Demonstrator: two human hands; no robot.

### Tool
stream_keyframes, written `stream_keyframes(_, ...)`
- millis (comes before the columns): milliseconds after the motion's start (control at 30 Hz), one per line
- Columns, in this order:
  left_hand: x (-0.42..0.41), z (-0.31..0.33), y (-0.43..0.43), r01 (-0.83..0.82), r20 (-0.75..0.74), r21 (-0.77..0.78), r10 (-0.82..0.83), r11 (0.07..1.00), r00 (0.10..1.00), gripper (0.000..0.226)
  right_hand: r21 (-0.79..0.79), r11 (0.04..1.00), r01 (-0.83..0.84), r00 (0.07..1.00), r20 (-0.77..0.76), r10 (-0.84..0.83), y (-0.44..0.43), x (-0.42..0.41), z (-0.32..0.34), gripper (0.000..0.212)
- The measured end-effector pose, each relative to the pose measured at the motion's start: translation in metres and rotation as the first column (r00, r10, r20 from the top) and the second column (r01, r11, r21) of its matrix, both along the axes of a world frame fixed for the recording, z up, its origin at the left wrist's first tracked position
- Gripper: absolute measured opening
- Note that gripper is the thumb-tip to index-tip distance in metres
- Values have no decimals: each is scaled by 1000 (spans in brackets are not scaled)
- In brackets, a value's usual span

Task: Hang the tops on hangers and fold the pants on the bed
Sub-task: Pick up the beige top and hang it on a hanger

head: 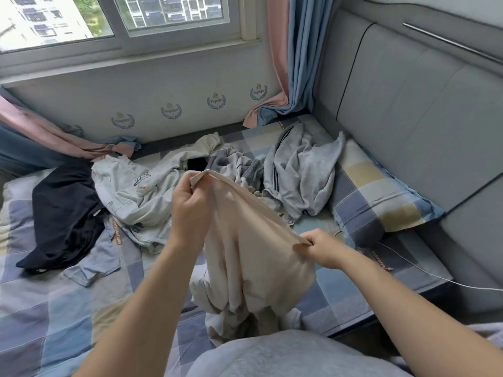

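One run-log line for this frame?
left hand: grips beige garment | right hand: grips same edge | garment: lifted above bed

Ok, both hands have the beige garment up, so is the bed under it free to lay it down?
Not quite. The beige garment hangs from the left hand and right hand, and white clothes are bunched on the bed right beneath it. The checked sheet to the left is bare.

— What is on the bed (54,308)?
— A checked sheet. On it lie a black top (65,210), a white shirt (136,191), grey pants (299,172), a checked pillow (381,202) and a thin white cord (424,270).
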State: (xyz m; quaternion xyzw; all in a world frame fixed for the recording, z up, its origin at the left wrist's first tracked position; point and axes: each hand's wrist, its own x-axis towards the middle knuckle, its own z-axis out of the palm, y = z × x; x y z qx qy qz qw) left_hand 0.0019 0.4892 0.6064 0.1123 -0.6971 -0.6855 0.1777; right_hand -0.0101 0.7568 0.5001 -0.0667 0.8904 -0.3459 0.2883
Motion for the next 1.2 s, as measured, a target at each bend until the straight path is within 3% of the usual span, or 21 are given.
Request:
stream_keyframes(67, -2, -4, -7, -16, 109, -38, 20, 999, 994, 19, -115, 989, 91, 993, -61, -99, 2, 0, 4, 22)
stream_keyframes(100, -2, -5, -8, 53, 218, -57, -40, 997, 975, 3, -199, 973, 120, 985, -103, -142, 1, -1, 11, 16)
stream_keyframes(167, 2, -9, -3, 236, 441, -205, -125, 950, 889, 64, -347, 933, 91, 974, -165, -156, -8, -5, 34, 14)
stream_keyframes(233, 6, -17, 8, 418, 489, -422, -186, 804, 852, 105, -453, 892, -10, 976, -200, -90, -22, -6, 62, 10)
stream_keyframes(300, 10, -21, 26, 591, 467, -516, -374, 621, 801, 103, -508, 855, -105, 969, -245, -26, -36, -6, 89, 8)
stream_keyframes(333, 11, -26, 33, 656, 446, -477, -482, 585, 754, 83, -520, 844, -133, 965, -264, -10, -41, -6, 100, 8)
stream_keyframes(367, 12, -28, 40, 682, 412, -423, -544, 596, 731, 53, -523, 840, -146, 962, -272, -3, -43, -6, 108, 9)
stream_keyframes(400, 12, -32, 42, 652, 369, -410, -537, 638, 758, 24, -512, 846, -148, 963, -271, 4, -42, -7, 112, 12)
stream_keyframes(433, 11, -34, 41, 586, 310, -431, -497, 687, 810, 9, -482, 865, -141, 966, -259, 13, -39, -9, 112, 17)
stream_keyframes(533, 8, -29, 32, 455, 207, -383, -405, 804, 890, 21, -218, 971, -96, 980, -190, 54, -21, -14, 96, 25)
stream_keyframes(633, 5, -13, 21, 307, 125, -109, -294, 945, 948, 22, 46, 998, -30, 993, -116, 35, -6, -12, 57, 19)
stream_keyframes(700, 1, -5, 11, 196, 117, 93, -206, 976, 971, 37, 27, 999, 22, 999, -34, -21, 0, -5, 33, 25)
stream_keyframes(767, -3, 1, 2, 124, 149, 208, -157, 970, 976, 47, -195, 965, 177, 984, 64, -167, 3, 4, 22, 24)
stream_keyframes(867, -8, -2, -8, -25, 209, 126, -2, 992, 978, 34, -384, 865, 324, 945, 87, -315, 1, 10, 38, 28)
stream_keyframes(967, -8, -12, -11, -89, 269, -8, 88, 996, 959, 6, -434, 873, 224, 964, -32, -264, -7, 5, 70, 26)
stream_keyframes(1000, -6, -14, -9, -47, 287, -47, 58, 998, 956, 11, -459, 865, 202, 968, -41, -249, -11, 4, 82, 25)
stream_keyframes(1100, 5, -18, 1, 231, 305, -268, -145, 935, 941, 63, -518, 841, 158, 972, -66, -224, -22, 1, 112, 27)
stream_keyframes(1200, 24, -19, 28, 364, 227, -498, -287, 787, 931, 77, -571, 816, 95, 966, -144, -213, -33, -1, 136, 28)
